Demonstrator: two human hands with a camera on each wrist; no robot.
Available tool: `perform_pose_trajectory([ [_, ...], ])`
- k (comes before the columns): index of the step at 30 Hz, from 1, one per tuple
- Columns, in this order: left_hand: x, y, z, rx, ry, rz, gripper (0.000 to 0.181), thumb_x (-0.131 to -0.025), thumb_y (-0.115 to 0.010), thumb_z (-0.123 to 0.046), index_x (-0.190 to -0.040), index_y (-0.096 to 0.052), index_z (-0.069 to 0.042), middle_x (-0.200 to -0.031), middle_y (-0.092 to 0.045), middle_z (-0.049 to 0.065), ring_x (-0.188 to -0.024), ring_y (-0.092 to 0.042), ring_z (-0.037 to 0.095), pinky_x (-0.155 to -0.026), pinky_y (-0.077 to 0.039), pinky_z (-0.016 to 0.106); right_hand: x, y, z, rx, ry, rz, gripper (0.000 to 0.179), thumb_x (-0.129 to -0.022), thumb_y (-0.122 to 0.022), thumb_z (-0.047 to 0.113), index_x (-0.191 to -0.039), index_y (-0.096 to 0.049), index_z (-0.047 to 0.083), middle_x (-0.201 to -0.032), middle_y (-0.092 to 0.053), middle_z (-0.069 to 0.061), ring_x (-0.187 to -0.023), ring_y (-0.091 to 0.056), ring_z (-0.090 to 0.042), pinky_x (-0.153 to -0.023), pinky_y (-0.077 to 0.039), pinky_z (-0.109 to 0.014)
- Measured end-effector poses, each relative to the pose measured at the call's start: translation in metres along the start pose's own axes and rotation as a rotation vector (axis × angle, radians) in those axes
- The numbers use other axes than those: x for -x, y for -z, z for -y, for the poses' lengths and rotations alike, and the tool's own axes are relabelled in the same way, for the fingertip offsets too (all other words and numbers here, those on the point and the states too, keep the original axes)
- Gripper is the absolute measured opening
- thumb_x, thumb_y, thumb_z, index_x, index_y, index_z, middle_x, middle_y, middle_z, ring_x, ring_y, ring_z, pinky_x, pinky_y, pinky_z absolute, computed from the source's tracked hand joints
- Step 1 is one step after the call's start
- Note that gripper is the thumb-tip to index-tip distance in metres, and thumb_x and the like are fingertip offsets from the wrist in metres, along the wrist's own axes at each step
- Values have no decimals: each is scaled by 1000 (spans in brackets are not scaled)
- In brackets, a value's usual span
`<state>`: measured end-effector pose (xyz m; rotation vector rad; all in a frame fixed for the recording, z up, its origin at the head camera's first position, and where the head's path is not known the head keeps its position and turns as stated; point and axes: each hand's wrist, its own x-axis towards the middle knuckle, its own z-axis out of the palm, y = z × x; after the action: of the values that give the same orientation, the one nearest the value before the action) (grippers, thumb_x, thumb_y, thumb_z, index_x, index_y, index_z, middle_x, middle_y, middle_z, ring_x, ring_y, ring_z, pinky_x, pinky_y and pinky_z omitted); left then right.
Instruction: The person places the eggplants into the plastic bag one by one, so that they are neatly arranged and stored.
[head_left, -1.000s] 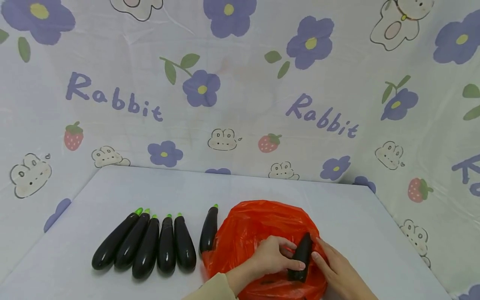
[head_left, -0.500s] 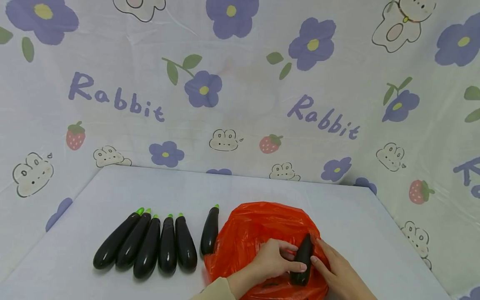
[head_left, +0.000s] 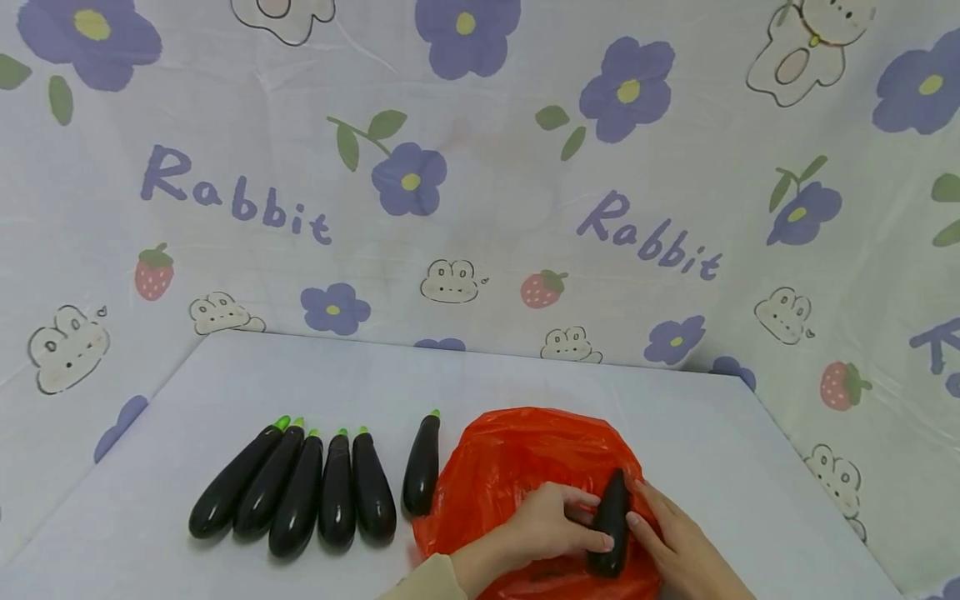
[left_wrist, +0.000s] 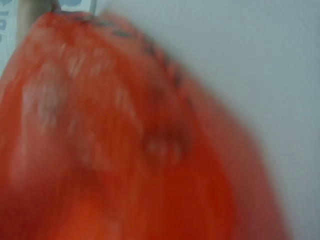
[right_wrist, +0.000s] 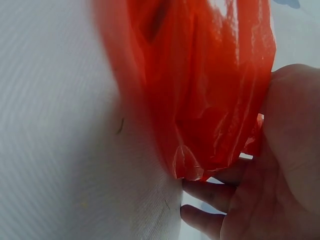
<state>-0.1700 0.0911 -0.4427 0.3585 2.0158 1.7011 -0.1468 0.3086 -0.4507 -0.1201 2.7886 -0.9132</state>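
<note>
In the head view, my left hand [head_left: 551,525] grips a dark eggplant [head_left: 611,529], thumb across its lower part and fingers at its left side. This eggplant lies tilted in the mouth of a red plastic bag [head_left: 517,450]. My right hand [head_left: 682,542] holds the bag's right side, thumb inside near the eggplant and fingers along the outer wall. The right wrist view shows the red bag [right_wrist: 200,100] against that hand [right_wrist: 280,165]. Blurred red plastic [left_wrist: 110,135] fills most of the left wrist view and hides the left fingers.
Several glossy eggplants [head_left: 296,496] with green stem ends lie side by side at the left of the white table [head_left: 315,367]. Another eggplant [head_left: 422,467] lies against the bag's left edge. A printed cloth [head_left: 480,233] hangs behind the table.
The held eggplant and my left hand have shifted slightly right and toward me. My right hand stays at the bag's side. The whole head view has drifted a little.
</note>
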Motion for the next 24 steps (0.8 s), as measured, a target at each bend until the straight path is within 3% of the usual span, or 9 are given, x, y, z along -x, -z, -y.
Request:
perform_pose_trajectory([
  [5, 2, 4, -1, 17, -4, 63, 40, -82, -80, -5, -121, -71, -9, -91, -69, 0, -81, -64, 15, -76, -57, 38, 2, 0, -1, -6, -11, 2, 80, -98, -47, 58, -155, -27, 6, -153, -32, -22, -134, -36, -46, -100, -36, -59],
  [17, 1, -1, -2, -83, 5, -41, 42, -76, -86, -13, -116, -73, -10, -84, -66, -2, -79, -57, 14, -75, -55, 32, 1, 0, 1, -4, -6, 1, 79, -98, -46, 58, -154, -28, 5, -154, -31, -23, -135, -33, -47, -101, -34, -62],
  [24, 2, 1, 0, -109, 0, -24, 42, -77, -86, -15, -116, -73, -10, -82, -67, -3, -78, -60, 13, -73, -56, 32, 0, -1, -1, -12, -2, 8, 78, -98, -47, 57, -154, -29, 5, -154, -31, -23, -135, -33, -47, -101, -33, -62],
])
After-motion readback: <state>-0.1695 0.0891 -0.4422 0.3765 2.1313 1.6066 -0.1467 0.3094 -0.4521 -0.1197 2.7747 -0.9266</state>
